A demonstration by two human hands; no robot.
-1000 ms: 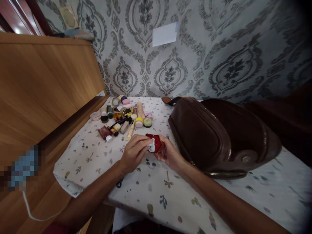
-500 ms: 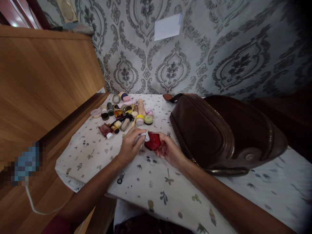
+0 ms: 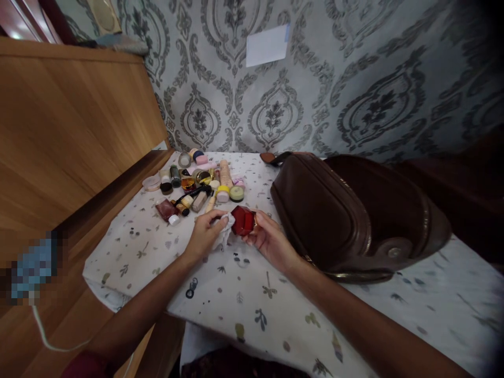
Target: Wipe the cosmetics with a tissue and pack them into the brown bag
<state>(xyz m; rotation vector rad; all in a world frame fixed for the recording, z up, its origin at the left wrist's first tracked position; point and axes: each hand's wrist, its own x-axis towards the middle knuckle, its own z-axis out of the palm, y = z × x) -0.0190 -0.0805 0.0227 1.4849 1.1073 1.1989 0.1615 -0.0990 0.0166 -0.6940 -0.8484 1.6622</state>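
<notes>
Pinched in my left hand [image 3: 205, 233] is a white cloth or tissue [image 3: 226, 229], its edge against the left side of a red faceted bottle [image 3: 242, 220]. My right hand [image 3: 271, 240] grips that bottle from the right, fingers around its gold-coloured end. Both hands are above the patterned white tablecloth [image 3: 220, 294]. Just beyond them lies a cluster of cosmetics, among them a yellow-lidded jar [image 3: 222, 193], a green-topped jar [image 3: 237, 193], a peach tube [image 3: 224, 173] and a dark red bottle with a white cap [image 3: 166, 210].
A large brown leather bag [image 3: 354, 220] fills the right side of the table. At the left stands a wooden panel [image 3: 74, 105], with a blurred blue object [image 3: 33, 268] and white cable below it. Patterned wallpaper [image 3: 275, 110] rises behind the table.
The red bottle has turned in my right hand and shows a different side. My left hand has drawn slightly left, and more of the white cloth shows. The view has shifted a little.
</notes>
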